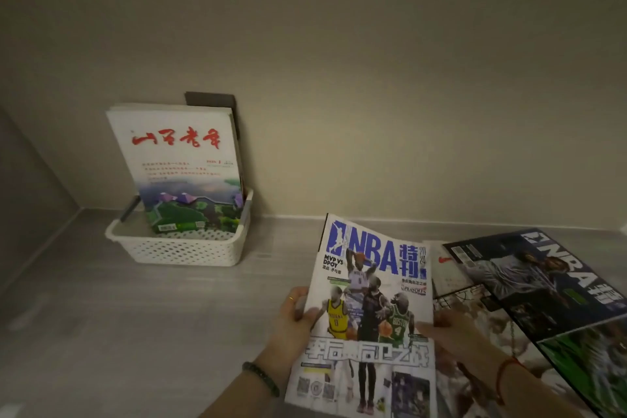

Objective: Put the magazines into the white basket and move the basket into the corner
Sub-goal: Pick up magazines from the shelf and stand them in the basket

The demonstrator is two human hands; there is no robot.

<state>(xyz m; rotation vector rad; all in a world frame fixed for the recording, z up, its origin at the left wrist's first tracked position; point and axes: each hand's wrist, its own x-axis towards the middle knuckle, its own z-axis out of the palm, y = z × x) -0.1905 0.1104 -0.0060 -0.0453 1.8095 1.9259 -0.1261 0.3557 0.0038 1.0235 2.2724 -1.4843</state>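
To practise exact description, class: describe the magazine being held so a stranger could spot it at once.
From the white basket by the wall, look right along the grey floor. The held magazine is gripped between the left hand and right hand. Unlike the dark-covered magazine beside it, its cover is white with a blue NBA title.

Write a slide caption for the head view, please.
Left hand and right hand hold NBA magazine; landscape magazine stands in white basket.
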